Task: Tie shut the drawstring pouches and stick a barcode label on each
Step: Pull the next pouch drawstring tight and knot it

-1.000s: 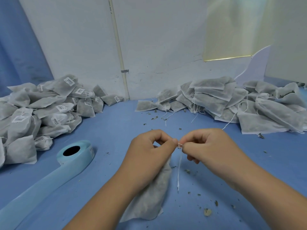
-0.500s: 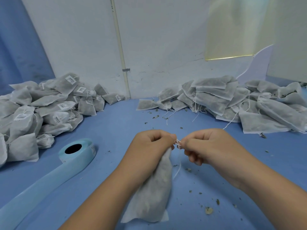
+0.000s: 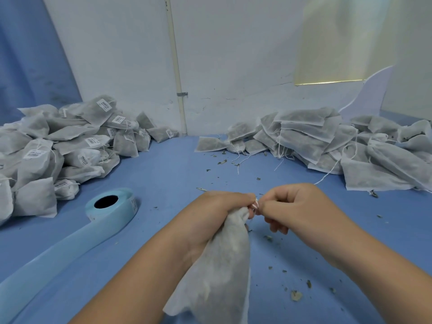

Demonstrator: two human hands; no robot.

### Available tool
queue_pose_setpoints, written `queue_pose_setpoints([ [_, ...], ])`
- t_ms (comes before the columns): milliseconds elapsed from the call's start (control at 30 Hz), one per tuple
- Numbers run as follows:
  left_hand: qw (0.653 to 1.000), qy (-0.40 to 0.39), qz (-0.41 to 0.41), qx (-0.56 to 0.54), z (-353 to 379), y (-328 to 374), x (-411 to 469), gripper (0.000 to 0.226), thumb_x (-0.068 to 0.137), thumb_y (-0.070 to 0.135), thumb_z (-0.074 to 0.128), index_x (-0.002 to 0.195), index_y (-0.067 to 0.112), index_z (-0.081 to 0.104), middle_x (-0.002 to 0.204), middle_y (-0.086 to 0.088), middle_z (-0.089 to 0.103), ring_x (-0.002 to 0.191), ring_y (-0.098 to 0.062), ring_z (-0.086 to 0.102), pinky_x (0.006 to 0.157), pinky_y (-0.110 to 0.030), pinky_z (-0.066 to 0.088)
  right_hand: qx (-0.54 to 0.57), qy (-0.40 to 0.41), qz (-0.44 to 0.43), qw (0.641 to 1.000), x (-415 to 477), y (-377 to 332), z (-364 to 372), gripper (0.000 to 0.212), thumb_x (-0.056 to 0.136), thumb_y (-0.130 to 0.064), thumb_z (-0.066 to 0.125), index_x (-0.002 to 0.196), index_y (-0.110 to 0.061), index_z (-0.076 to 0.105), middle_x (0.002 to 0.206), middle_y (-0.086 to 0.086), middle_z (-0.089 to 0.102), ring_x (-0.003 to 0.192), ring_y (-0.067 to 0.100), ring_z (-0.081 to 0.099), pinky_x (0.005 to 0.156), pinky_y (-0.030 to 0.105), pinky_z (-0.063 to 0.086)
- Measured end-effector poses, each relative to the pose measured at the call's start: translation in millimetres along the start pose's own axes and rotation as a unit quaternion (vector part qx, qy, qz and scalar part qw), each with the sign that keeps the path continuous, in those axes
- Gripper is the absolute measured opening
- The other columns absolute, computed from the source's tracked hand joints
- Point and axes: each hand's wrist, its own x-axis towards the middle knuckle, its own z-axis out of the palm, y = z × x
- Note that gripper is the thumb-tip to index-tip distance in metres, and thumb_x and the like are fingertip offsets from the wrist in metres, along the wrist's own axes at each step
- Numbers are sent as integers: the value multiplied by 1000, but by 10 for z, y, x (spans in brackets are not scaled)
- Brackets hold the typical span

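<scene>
A white fabric pouch (image 3: 217, 277) with dark filling hangs from my left hand (image 3: 217, 216), which grips its gathered neck at the centre of the view. Right beside it, my right hand (image 3: 294, 206) pinches the white drawstring (image 3: 256, 204) at the pouch's mouth; the two hands almost touch. A pale blue label roll (image 3: 109, 206) lies on the blue table to the left, its tape trailing toward the lower left corner. Labelled pouches (image 3: 58, 146) are heaped at the left. Pouches without labels (image 3: 327, 141) are heaped at the right.
The blue table (image 3: 177, 169) ends at a white wall with a thin vertical pipe (image 3: 177, 90). Dried leaf crumbs (image 3: 295, 295) are scattered in front of me and to the right. A blue curtain (image 3: 28, 54) hangs at the far left.
The loose string end that hung below my hands has been drawn up out of sight. My hands have closed in on each other, and the pouch neck is bunched tighter.
</scene>
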Motion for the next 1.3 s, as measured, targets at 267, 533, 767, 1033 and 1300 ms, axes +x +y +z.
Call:
queue_pose_setpoints([
  [267,999,37,17,24,7,-66,41,29,82,27,68,56,15,61,53,0,43,46,-14,38,45,-22,30,10,35,-1,999,13,33,59,14,79,-23,68,65,-21,72,53,-7,56,48,1,55,48,17,42],
  [533,997,58,45,15,32,-60,21,30,83,26,67,57,15,60,52,1,41,51,-15,36,51,-27,29,-9,105,-66,992,13,58,125,17,77,-15,72,62,-20,67,47,-12,47,43,3,40,43,12,33],
  [767,996,71,60,-11,41,-33,-32,30,84,25,67,55,17,63,47,5,44,44,-10,38,43,-21,32,-9,80,-112,990,-23,27,118,20,80,-8,63,70,-23,72,48,-14,48,43,3,38,45,11,32],
  [1033,986,108,111,58,40,-40,-37,25,85,29,69,61,19,70,52,9,58,45,-3,50,45,-12,39,-11,71,-110,991,-24,33,101,15,82,-25,70,67,-27,74,54,-4,57,49,6,45,48,18,38],
  [1300,962,113,156,195,10,-4,-26,23,82,32,72,65,16,71,67,1,66,59,-7,52,55,-14,40,-136,50,-151,978,-12,58,34,24,84,-25,64,60,-21,58,50,-11,46,48,4,42,48,15,35],
])
